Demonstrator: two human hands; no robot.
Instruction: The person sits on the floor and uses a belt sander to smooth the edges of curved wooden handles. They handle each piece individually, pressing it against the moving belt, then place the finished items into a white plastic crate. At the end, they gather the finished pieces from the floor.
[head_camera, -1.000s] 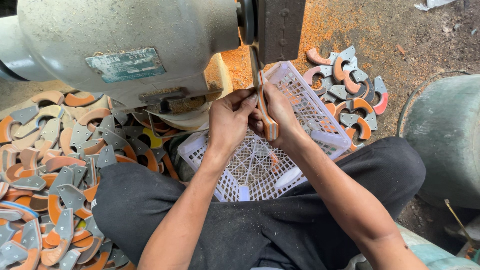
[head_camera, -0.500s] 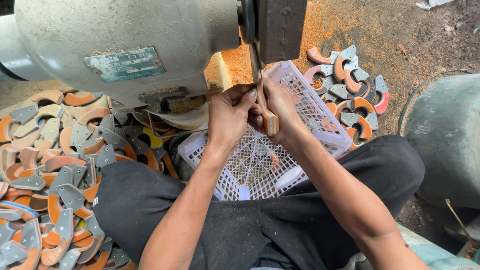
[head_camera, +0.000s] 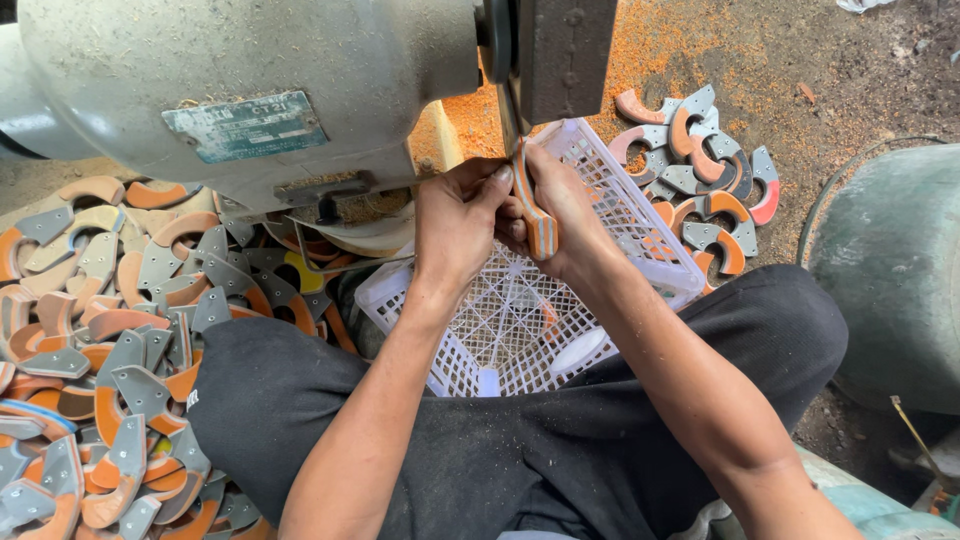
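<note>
Seen from the head camera, a seated person holds a curved orange-and-grey piece (head_camera: 533, 205) up against the wheel of a grey bench grinder (head_camera: 250, 90). The left hand (head_camera: 458, 215) and the right hand (head_camera: 562, 205) are both closed around the piece, fingers pinching it edge-on just below the dark wheel guard (head_camera: 563, 55). A white plastic basket (head_camera: 620, 215) sits under the hands, between the knees and the machine. A large heap of similar curved pieces (head_camera: 110, 330) covers the ground at the person's left, and a smaller pile (head_camera: 705, 175) lies beyond the basket on the right, on dirt dusted with orange powder (head_camera: 610, 75). Black trousers (head_camera: 500, 450) carry pale dust.
</note>
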